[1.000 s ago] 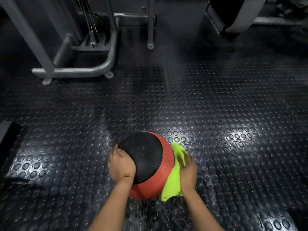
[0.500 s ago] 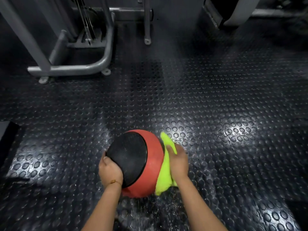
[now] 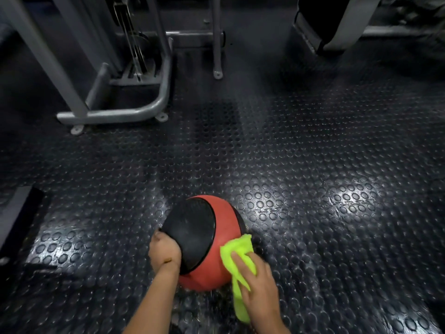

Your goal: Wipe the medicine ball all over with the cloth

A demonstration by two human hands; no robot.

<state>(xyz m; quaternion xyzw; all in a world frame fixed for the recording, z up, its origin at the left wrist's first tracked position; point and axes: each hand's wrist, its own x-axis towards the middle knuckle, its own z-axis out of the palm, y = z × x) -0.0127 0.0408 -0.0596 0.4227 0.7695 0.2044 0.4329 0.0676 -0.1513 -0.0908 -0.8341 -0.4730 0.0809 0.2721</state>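
Note:
A red medicine ball (image 3: 222, 227) with a round black textured panel rests on the studded rubber floor near the bottom centre. My left hand (image 3: 163, 249) grips the ball's lower left side, at the edge of the black panel. My right hand (image 3: 258, 283) presses a bright yellow-green cloth (image 3: 237, 251) against the ball's lower right side, fingers spread over the cloth. The cloth's loose end hangs down under my right palm. The ball's underside and far side are hidden.
A grey steel gym machine frame (image 3: 125, 114) with cables stands on the floor at the back left. A grey post foot (image 3: 217, 73) is at the back centre. A second machine (image 3: 337, 32) is at the back right. A dark flat object (image 3: 16, 218) lies at the left edge.
My right hand slid with the cloth from the ball's upper right side down to its lower right. The ball stayed under my left hand, with its black panel turned more upward.

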